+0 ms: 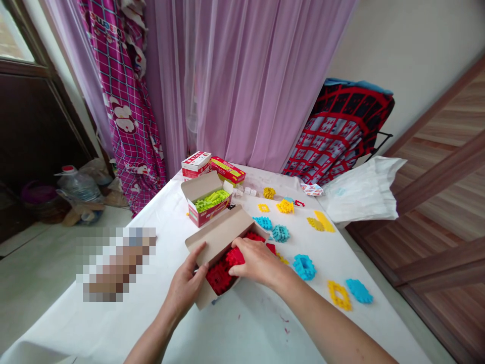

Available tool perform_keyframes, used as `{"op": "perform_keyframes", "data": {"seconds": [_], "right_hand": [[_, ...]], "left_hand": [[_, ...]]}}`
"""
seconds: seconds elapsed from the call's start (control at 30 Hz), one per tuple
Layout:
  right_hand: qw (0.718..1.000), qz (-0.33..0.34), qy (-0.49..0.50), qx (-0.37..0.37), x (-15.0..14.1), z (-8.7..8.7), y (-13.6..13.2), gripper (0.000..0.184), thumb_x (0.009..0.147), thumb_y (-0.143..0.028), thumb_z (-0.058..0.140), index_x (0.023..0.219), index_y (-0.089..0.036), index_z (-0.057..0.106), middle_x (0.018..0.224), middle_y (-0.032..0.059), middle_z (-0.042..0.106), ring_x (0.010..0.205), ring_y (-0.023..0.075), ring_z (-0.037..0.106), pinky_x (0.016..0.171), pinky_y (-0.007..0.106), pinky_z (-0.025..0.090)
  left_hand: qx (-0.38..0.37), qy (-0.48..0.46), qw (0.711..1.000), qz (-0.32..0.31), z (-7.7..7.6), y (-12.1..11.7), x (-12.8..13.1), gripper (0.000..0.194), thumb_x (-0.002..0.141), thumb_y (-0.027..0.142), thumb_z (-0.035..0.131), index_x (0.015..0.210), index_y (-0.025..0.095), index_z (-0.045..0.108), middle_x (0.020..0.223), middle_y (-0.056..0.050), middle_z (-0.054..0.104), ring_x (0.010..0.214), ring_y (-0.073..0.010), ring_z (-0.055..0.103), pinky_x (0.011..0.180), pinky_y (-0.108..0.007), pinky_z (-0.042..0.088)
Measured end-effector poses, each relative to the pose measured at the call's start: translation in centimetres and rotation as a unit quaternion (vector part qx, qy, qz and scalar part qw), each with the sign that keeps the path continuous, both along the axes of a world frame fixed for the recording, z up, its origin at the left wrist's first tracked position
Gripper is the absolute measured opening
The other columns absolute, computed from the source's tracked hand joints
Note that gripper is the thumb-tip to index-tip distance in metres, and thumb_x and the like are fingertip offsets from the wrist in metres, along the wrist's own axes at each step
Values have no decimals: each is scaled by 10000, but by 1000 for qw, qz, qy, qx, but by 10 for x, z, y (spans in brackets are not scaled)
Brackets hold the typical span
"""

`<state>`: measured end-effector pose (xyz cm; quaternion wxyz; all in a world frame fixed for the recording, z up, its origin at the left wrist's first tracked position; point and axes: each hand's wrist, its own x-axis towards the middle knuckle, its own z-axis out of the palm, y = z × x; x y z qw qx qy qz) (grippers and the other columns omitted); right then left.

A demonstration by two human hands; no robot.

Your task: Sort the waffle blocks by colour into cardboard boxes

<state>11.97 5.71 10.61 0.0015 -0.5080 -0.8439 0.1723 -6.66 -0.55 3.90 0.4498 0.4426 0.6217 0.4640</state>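
An open cardboard box (217,233) with its lid flap raised sits on the white-covered table, filled with red interlocking plastic pieces (219,277). My left hand (185,283) grips the box at its left side, thumb toward the opening and fingers behind the flap. Inside the box, my right hand (257,260) is closed around a red toy block (235,257); part of that block is hidden by my fingers. Just behind stands a second open box (202,215) holding lime-green pieces (212,200).
Blue blocks (304,267), a flat blue piece (359,291), a yellow frame (339,295) and yellow blocks (285,206) lie along the table's right side. Closed boxes (196,164) stand at the back. A white bag (359,189) hangs over the right edge.
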Motion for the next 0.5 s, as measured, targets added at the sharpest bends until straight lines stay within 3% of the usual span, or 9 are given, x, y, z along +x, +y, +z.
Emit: {"op": "perform_keyframes", "data": {"seconds": [0.17,0.3,0.5], "right_hand": [[999,-7,-40,-3,-21,-6,-10,488,692,-432,744,1066,-159,592,1048,124,662,962,301,640,791,351,443],[998,-14,-63,14,-20,-7,-12,474,706,-426,731,1070,-157,589,1039,126,665,935,304,649,774,357,447],[999,-4,27,19,-18,-3,-18,354,736,-406,698,998,-193,591,987,72,669,950,246,628,793,316,424]], "left_hand": [[6,-15,1000,3,-3,0,0,712,702,497,628,1340,198,530,1373,-89,570,1196,-273,576,928,-331,499],[16,-13,1000,-5,-5,0,0,689,721,475,613,1348,204,518,1374,-85,570,1202,-271,572,940,-353,498],[13,20,1000,-13,-5,1,0,673,763,505,547,1356,190,507,1378,-93,565,1232,-277,549,1012,-403,452]]}}
